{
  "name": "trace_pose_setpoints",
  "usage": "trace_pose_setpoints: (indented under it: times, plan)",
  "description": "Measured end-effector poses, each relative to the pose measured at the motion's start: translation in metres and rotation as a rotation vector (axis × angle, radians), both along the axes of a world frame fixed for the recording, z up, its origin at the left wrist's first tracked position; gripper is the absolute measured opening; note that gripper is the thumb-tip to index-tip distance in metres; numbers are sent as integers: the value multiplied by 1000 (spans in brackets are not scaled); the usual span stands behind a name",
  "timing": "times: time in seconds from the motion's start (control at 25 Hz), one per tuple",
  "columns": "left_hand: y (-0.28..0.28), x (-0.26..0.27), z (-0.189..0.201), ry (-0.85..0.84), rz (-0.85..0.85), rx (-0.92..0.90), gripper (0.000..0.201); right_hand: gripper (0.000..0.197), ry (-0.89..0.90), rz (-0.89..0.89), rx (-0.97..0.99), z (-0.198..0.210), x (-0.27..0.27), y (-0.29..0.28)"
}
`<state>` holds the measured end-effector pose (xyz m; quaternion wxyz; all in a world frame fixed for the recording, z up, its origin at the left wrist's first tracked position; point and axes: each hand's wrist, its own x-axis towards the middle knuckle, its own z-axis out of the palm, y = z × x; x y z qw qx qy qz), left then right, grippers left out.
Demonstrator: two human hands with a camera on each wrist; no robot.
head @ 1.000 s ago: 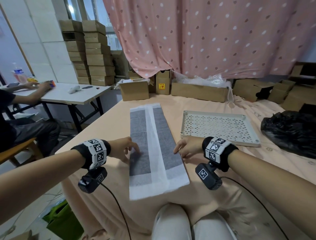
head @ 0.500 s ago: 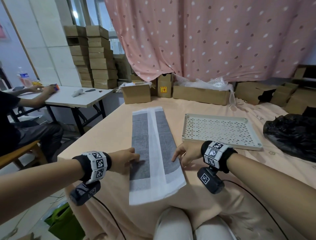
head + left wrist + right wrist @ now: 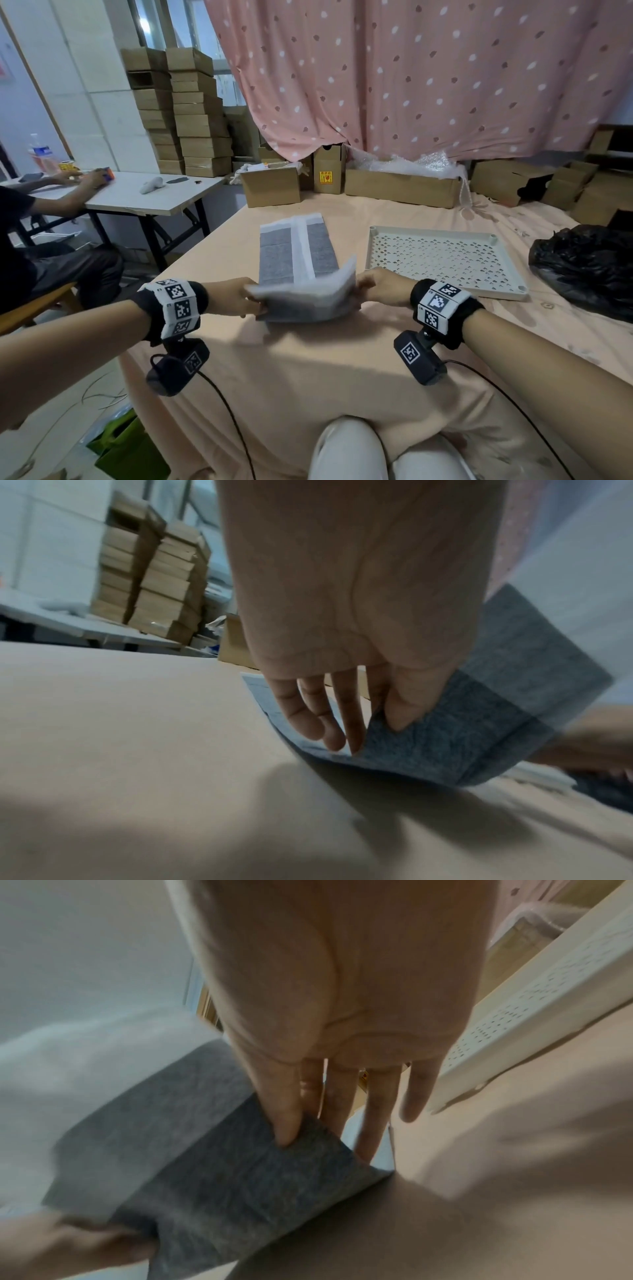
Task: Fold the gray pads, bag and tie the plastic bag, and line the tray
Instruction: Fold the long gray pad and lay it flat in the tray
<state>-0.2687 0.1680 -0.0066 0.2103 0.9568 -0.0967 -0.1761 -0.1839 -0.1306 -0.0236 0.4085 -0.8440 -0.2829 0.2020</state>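
Gray pad (image 3: 297, 263) near end lifted mid-fold, left hand (image 3: 228, 297) and right hand (image 3: 383, 286) each pinching a corner. Risks: uneven pull skews fold; limp flap slips from grip.

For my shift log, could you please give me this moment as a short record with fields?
Stage: first fold of the gray pad under way
Gray pad: near end lifted and curling toward the far end; far part flat on the peach cloth
Left hand: pinches the pad's left near edge
Right hand: pinches the right near edge
Tray: perforated, unlined, right of the pad
Black plastic bag: untied, far right
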Motion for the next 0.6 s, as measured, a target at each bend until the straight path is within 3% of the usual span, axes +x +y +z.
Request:
trace_pose_setpoints:
  times: [0.08,0.16,0.2,0.4,0.6]
  plan:
    - [-1,7,2,61,142,-158,19,13,-7,-131,13,2,5,8]
    - [0,14,1,105,267,-244,25,4,-24,-264,-18,4,9,18]
    - [0,17,0,126,317,-253,24,9,-30,-315,-81,5,12,21]
    - [4,24,-1,281,354,51,25,14,-8,-331,-314,12,22,32]
    - [-2,44,24,88,268,279,19,25,-233,-190,-467,24,26,53]
